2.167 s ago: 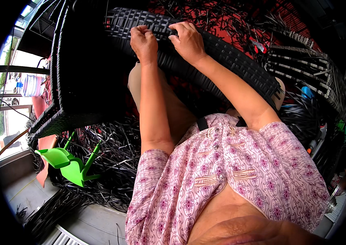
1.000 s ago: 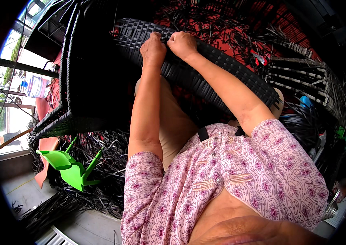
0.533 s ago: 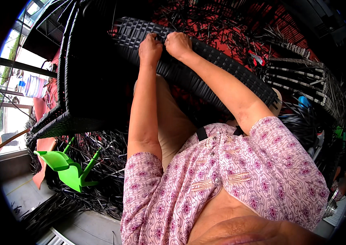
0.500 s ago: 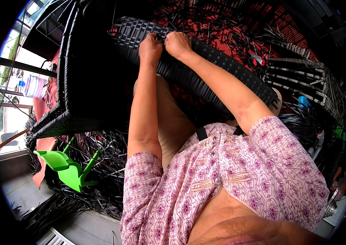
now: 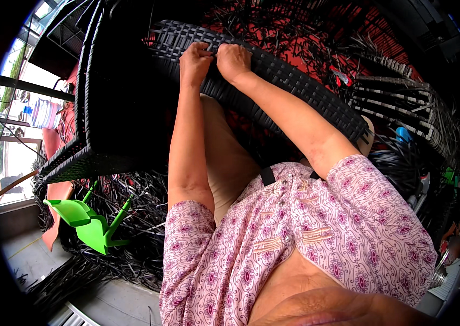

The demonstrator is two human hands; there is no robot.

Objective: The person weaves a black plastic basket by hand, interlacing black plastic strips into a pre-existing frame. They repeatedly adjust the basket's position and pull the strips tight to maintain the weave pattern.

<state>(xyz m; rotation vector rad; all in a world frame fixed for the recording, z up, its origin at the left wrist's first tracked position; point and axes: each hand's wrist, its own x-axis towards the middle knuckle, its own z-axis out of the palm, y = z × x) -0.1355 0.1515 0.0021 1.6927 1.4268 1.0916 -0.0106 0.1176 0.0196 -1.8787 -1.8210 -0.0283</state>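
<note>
A long dark grey panel woven from flat plastic strips (image 5: 300, 81) lies across my lap, running from the upper left down to the right. My left hand (image 5: 195, 64) bends over its upper left part, with the fingers drawn together in a pinch at the weave. Close beside it, my right hand (image 5: 233, 62) is curled closed against the same surface. The two sets of fingertips nearly meet over the strips. What exactly they pinch is hidden by the knuckles.
A tall dark wicker frame (image 5: 86, 98) stands at the left. Below it is a bright green plastic chair (image 5: 91, 231) beside heaped loose black strips (image 5: 137, 217). A red-handled tool (image 5: 342, 77) lies at the right near a striped woven piece (image 5: 395, 100).
Both hands have shifted slightly left along the panel, the left hand a little more than the right. The fingers stay closed at the weave.
</note>
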